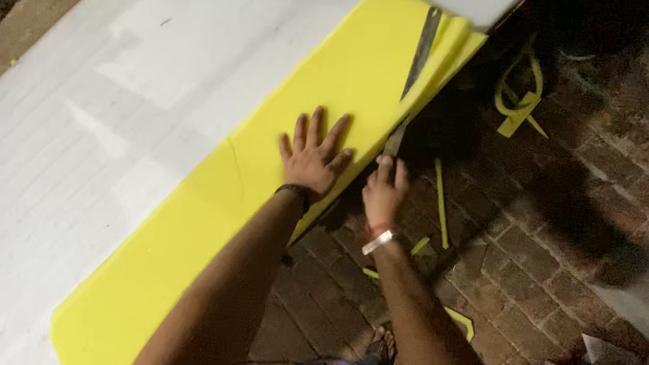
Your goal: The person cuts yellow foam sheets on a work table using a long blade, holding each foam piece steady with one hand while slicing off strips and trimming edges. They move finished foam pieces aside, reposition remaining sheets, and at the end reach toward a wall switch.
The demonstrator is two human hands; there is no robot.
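Note:
A long yellow foam sheet (pixel 203 210) lies along the edge of a white table (pixel 69 118). My left hand (pixel 313 156) presses flat on the foam, fingers spread. My right hand (pixel 384 195) grips the handle of a long dark blade (pixel 422 47), a knife or saw, just off the foam's right edge. The blade runs up along that edge, resting on the foam near its far end. A dark band sits on my left wrist and a pale one on my right.
Yellow foam offcuts (pixel 521 98) and thin strips (pixel 441 206) lie on the brick floor (pixel 540 251) to the right. White sheet pieces (pixel 647 293) sit at the lower right. My foot in a sandal (pixel 382 347) shows below.

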